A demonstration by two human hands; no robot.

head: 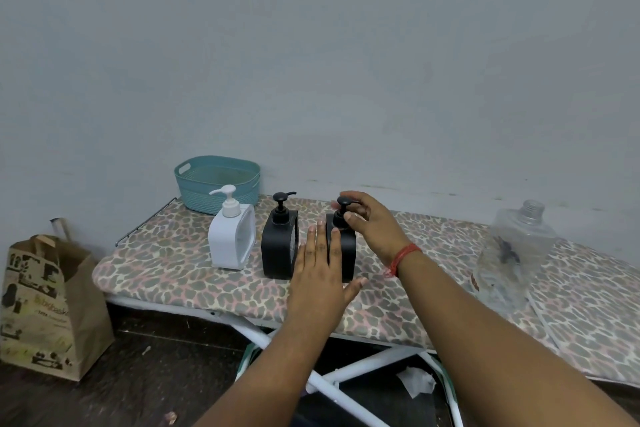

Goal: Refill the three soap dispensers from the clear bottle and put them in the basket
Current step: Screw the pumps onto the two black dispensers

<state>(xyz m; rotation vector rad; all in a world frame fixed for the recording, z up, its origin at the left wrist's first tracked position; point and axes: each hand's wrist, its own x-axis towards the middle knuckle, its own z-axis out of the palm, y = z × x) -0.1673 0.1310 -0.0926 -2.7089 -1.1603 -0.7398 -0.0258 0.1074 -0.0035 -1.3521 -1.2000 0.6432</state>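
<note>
Three soap dispensers stand in a row on the leopard-print board [166, 270]: a white one [231, 239] at the left, a black one [278, 246] in the middle, and a second black one [346, 250] at the right. My right hand [374, 225] pinches the pump head of the right black dispenser. My left hand [322, 274] lies with straight fingers against that dispenser's front left side. A teal basket [218, 184] sits behind the white dispenser. The clear bottle [512, 253] stands uncapped at the far right.
A brown paper bag [48, 305] stands on the dark floor left of the board. White crossed legs [346, 374] and a crumpled tissue [415, 381] lie under the board. A grey wall runs close behind.
</note>
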